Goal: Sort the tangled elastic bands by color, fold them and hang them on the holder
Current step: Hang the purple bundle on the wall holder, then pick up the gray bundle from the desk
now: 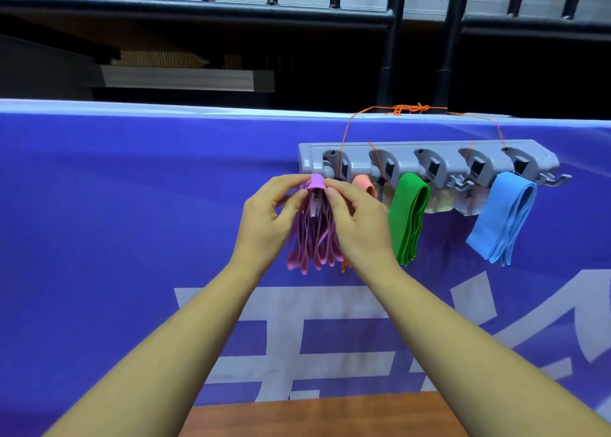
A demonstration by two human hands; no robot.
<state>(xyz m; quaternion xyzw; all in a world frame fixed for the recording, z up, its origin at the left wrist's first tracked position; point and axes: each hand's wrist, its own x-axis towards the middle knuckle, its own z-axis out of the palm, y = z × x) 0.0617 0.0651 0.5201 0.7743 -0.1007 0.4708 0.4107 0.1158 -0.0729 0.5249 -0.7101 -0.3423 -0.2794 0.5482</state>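
The blue banner (132,205) forms a flat vertical face; its left portion carries nothing, leaving open room left of the hands.

The left hand (264,215) has its fingers curled, pinching the top fold of the pink bands (312,238). The right hand (360,221) pinches the same fold from the opposite side. The folded bundle hangs between both hands at the left end of the grey holder (463,145), loops downward.

Just beside the right hand, an orange band (363,185) hangs partly hidden. Next come the green bands (408,218), then the blue bands (499,218), well apart from each other. A bare hook (558,180) projects at the holder's right edge.

An orange string (413,108) ties the holder over the banner's top edge. A wooden table edge (330,413) lies below the forearms.
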